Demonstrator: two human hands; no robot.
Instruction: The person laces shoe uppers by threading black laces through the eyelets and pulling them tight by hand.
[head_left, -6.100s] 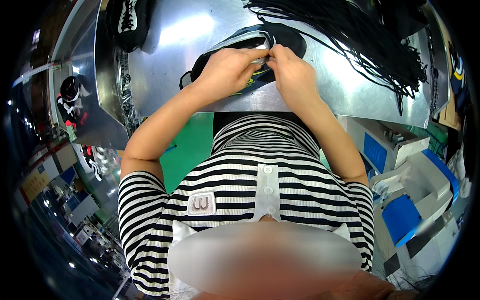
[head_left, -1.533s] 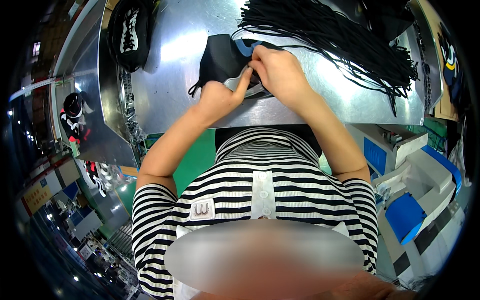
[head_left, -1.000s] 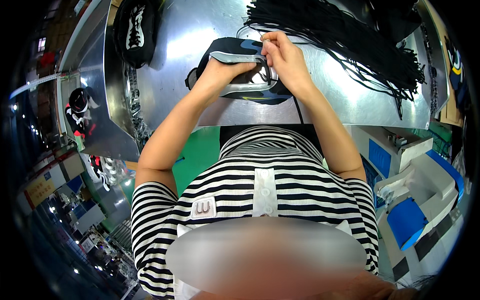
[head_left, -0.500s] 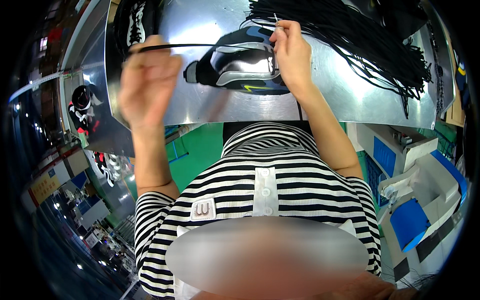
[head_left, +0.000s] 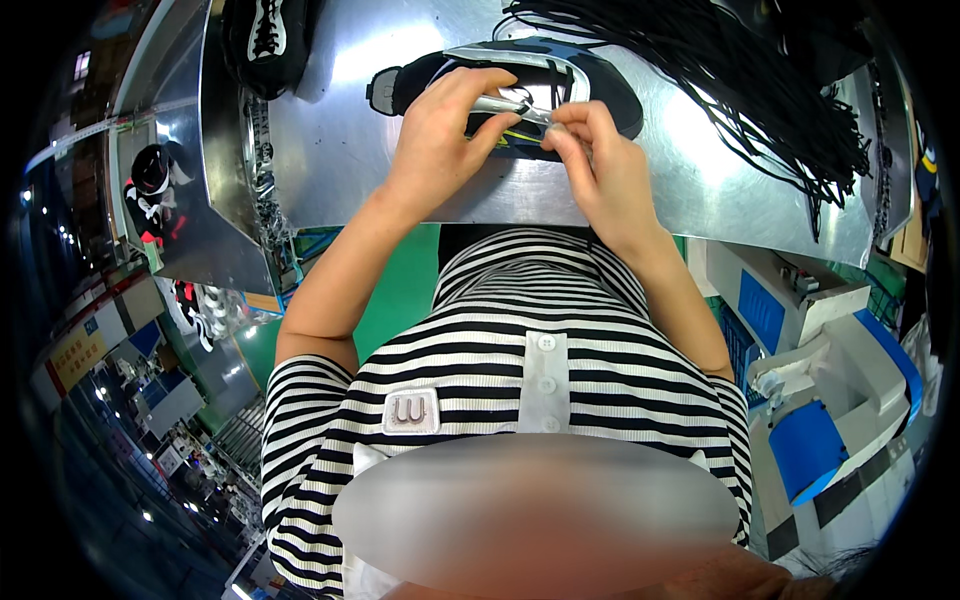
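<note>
A black and blue sneaker (head_left: 620, 95) with silver eyelet strips lies on its sole on the metal table, its toe to the right. Black shoelace (head_left: 555, 80) crosses its front eyelets. My left hand (head_left: 445, 130) reaches over the shoe's opening, thumb and index finger closed around the near silver strip. Just right of it, my right hand (head_left: 605, 165) pinches the same strip near the front eyelets. A short dark bit of lace shows between the two hands. Whether lace lies within either pinch is hidden by the fingers.
A big bundle of black shoelaces (head_left: 740, 100) covers the table's right side. Another black shoe (head_left: 265, 45) with white trim stands at the far left. The metal table's (head_left: 350, 190) near edge runs just in front of me. A grey and blue machine (head_left: 810, 440) stands at right.
My left hand has come right and down onto the shoe from the left, where it held a lace stretched taut. My right hand has moved nearer. The shoe has shifted slightly away and right.
</note>
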